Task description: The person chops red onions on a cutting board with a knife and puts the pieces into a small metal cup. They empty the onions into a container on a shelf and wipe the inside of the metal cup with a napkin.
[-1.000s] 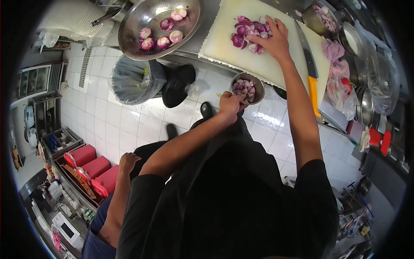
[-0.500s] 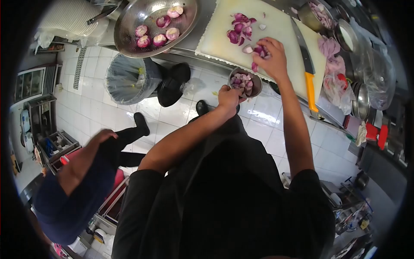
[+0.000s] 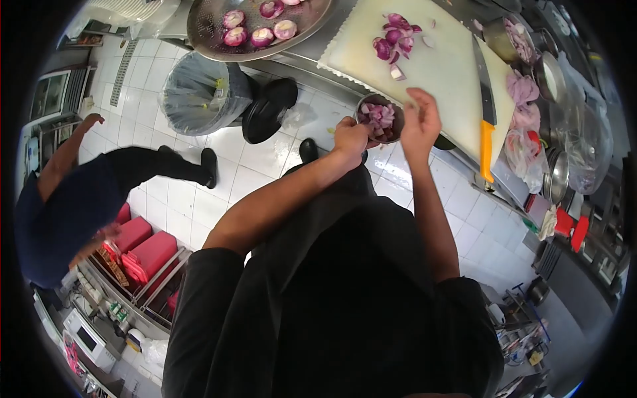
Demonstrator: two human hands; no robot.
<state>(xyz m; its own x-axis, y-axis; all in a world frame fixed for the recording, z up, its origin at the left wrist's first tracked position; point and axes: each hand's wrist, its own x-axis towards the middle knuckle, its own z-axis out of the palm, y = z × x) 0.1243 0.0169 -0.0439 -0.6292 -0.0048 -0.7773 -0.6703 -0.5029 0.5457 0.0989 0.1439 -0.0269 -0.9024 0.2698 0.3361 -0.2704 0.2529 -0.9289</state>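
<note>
Right fingers [image 3: 424,99]: hanging half-open, seemingly empty
Left fingers [image 3: 359,132]: gripping metal bowl [image 3: 397,126] side
Red onion chunks [image 3: 377,118]: probably feeling light, slick; cup 'em

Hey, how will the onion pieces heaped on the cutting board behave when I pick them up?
The onion pieces on the cutting board are probably light, being small chunks. Their glossy, curved purple sides suggest they could slip between your fingers. They seem to lie loose, so a push would likely scatter the heap.
</note>
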